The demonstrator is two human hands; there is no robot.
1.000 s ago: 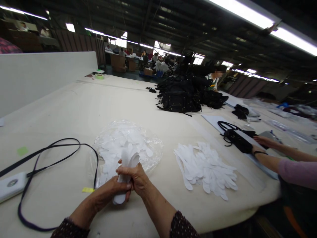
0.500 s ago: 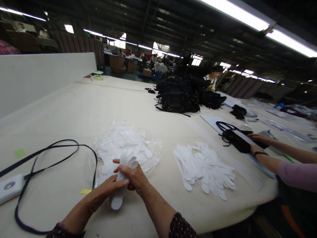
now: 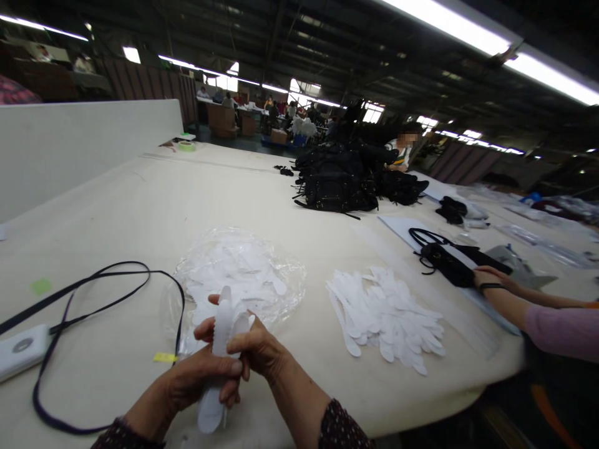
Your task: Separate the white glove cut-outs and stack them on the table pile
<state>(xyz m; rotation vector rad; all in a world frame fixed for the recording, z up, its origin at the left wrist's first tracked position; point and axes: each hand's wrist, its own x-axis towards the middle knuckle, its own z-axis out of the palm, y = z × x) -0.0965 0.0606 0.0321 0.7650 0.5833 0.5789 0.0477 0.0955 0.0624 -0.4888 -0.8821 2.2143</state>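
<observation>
- Hands meet at the near table [image 3: 140,199] edge: left hand [image 3: 196,377] and right hand [image 3: 257,350] both pinch a stack of white cut pieces [image 3: 218,349], held upright.
- Clear bag of white pieces [image 3: 243,274] lies just beyond them.
- Loose white pile [image 3: 388,318] sits to the right, near a co-worker's arm [image 3: 510,302].
- Black strap [image 3: 93,293] loops at left.

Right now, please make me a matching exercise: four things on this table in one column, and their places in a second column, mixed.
Things:
1. long white fabric strips
2. crinkled clear plastic bag
3. thin black strap
4. loose fan of white fabric pieces

Places:
a. looped on the cream table, at the left
b. between the left hand and right hand
c. spread bare on the table, to the right
d. just beyond the hands, holding white pieces

Pairs: 1-b, 2-d, 3-a, 4-c
</observation>
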